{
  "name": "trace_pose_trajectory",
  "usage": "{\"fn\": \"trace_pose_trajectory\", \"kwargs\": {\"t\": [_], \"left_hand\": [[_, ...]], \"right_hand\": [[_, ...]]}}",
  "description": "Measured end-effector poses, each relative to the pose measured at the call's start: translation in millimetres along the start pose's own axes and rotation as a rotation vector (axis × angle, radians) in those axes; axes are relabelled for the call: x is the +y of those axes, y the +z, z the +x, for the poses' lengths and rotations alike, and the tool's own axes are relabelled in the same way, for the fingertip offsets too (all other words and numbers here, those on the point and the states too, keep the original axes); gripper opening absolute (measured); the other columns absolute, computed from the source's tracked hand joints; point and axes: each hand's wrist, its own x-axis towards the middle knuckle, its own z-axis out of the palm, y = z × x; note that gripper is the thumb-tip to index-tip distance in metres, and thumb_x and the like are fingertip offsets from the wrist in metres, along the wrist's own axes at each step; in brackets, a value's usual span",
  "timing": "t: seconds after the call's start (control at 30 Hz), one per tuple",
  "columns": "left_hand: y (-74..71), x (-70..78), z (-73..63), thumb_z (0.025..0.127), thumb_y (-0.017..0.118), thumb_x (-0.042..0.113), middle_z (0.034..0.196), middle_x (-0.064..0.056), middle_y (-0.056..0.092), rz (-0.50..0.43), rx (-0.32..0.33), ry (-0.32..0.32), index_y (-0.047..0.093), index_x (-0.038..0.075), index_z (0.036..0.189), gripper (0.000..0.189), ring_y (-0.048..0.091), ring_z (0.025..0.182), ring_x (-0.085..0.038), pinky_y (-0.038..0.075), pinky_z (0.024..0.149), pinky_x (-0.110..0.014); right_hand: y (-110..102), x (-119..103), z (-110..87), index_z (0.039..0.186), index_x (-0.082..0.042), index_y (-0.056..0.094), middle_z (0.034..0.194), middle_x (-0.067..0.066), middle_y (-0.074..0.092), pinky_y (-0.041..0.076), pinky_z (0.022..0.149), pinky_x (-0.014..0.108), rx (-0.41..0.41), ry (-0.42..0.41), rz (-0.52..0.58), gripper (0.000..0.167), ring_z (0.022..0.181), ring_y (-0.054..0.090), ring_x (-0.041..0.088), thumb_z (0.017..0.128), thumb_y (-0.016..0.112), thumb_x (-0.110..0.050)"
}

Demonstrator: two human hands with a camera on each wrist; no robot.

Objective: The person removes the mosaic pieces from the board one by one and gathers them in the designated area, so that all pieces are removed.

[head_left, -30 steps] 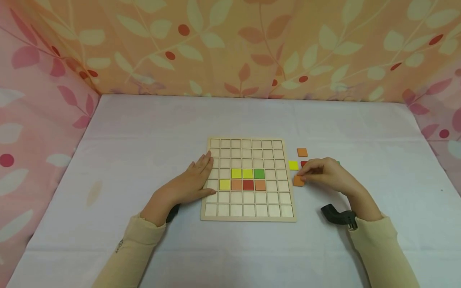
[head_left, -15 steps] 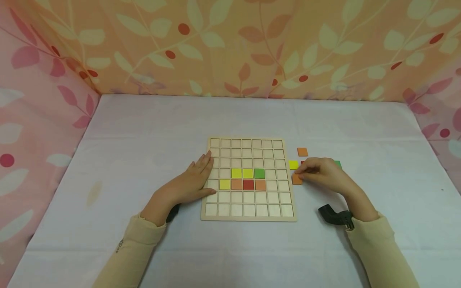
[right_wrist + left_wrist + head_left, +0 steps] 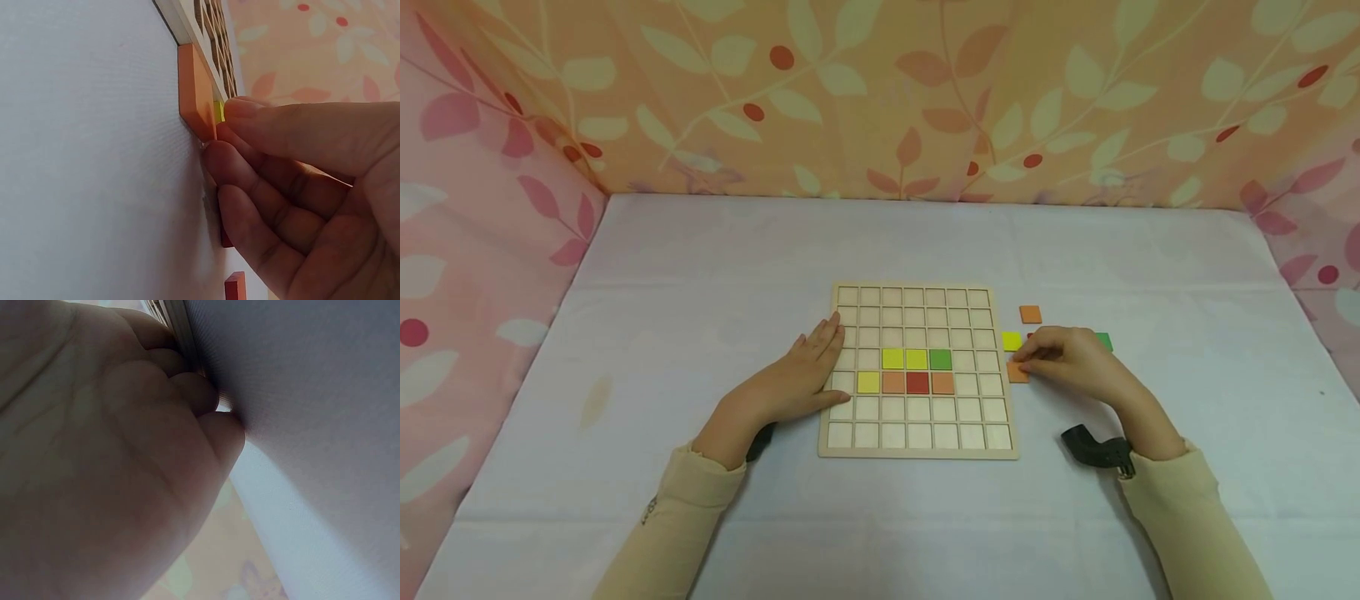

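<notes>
My left hand (image 3: 801, 379) lies flat over the left edge of a wooden grid board (image 3: 891, 435), its fingers extended; the left wrist view shows the palm (image 3: 125, 450) near the board's side. Right of the board, my right hand (image 3: 1075, 358) has its thumb and fingertips at an orange square tile (image 3: 1017, 373), pinching at its upper right corner. In the right wrist view this orange tile (image 3: 195, 90) rests against the board's edge (image 3: 181, 25), with curled fingers (image 3: 228, 165) at its near end. Yellow, green, red and orange tiles fill several board cells.
Loose beside the board are another orange tile (image 3: 1031, 314), a yellow tile (image 3: 1012, 342) and a green tile (image 3: 1103, 342). Red tiles (image 3: 235, 286) lie partly behind the right hand. A white cloth (image 3: 715, 258) covers the table; patterned fabric walls (image 3: 850, 100) enclose it.
My right hand has shifted slightly left, and the orange tile at its fingertips has slid left to the board's edge. The left hand stays put on the board.
</notes>
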Motion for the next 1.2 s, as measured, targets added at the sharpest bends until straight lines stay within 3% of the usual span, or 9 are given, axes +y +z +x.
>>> {"fn": "trace_pose_trajectory", "kwargs": {"t": [0.2,0.43,0.57,0.73,0.87,1.0,1.2], "left_hand": [[-1.6,0.0,-0.8,0.093,0.060,0.033,0.155,-0.020,-0.010,0.006,0.003,-0.003,0.003,-0.008,0.147,0.088,-0.005,0.142,-0.032,0.008,0.113,-0.050],[-3.1,0.1,-1.8,0.093,0.060,0.033,0.155,-0.020,-0.010,0.008,0.004,-0.005,0.003,-0.008,0.147,0.088,-0.005,0.142,-0.032,0.008,0.113,-0.050],[-3.0,0.0,-2.0,0.093,0.060,0.034,0.155,-0.020,-0.010,0.010,0.008,-0.002,0.003,-0.008,0.147,0.089,-0.005,0.142,-0.032,0.008,0.113,-0.050],[-1.5,-0.5,-1.5,0.093,0.059,0.034,0.155,-0.020,-0.010,0.012,0.015,0.007,0.004,-0.009,0.147,0.088,-0.005,0.142,-0.032,0.008,0.113,-0.050],[-0.5,-0.9,-1.4,0.093,0.059,0.034,0.154,-0.021,-0.009,0.012,0.017,0.010,0.005,-0.010,0.147,0.088,-0.004,0.142,-0.033,0.008,0.113,-0.051],[0.5,-0.9,-1.2,0.093,0.059,0.034,0.154,-0.021,-0.009,0.009,0.016,0.008,0.005,-0.010,0.146,0.087,-0.004,0.142,-0.033,0.008,0.113,-0.051],[1.3,-0.5,-0.6,0.093,0.059,0.034,0.155,-0.020,-0.010,0.006,0.008,0.002,0.004,-0.009,0.147,0.088,-0.005,0.142,-0.032,0.008,0.113,-0.051]], "right_hand": [[-4,-3,0.1,0.089,-0.010,0.073,0.090,-0.001,0.069,0.051,0.070,0.017,-0.006,0.015,0.003,0.013,0.082,0.061,0.006,0.079,0.073,0.000],[-10,-4,0.2,0.092,-0.012,0.074,0.095,0.000,0.071,0.047,0.080,0.014,-0.040,0.140,0.025,0.011,0.105,0.059,0.017,0.082,0.073,-0.008],[-10,-4,0.2,0.095,-0.007,0.073,0.097,0.005,0.071,0.049,0.078,0.016,-0.060,0.200,0.141,0.014,0.098,0.062,0.013,0.082,0.074,-0.009],[-7,-5,0.9,0.103,0.005,0.067,0.098,0.012,0.070,0.053,0.073,0.024,-0.082,0.221,0.366,0.023,0.084,0.067,0.015,0.083,0.071,-0.007],[-1,-8,5.9,0.107,0.011,0.063,0.098,0.013,0.070,0.054,0.074,0.028,-0.111,0.229,0.499,0.028,0.086,0.069,0.018,0.083,0.070,-0.004],[6,-13,15.2,0.107,0.011,0.063,0.100,0.015,0.069,0.054,0.076,0.028,-0.143,0.235,0.553,0.030,0.090,0.068,0.018,0.083,0.071,-0.004],[14,-24,31.3,0.105,0.007,0.065,0.098,0.015,0.069,0.053,0.078,0.027,-0.148,0.222,0.544,0.027,0.089,0.067,0.018,0.081,0.072,-0.004]]}}
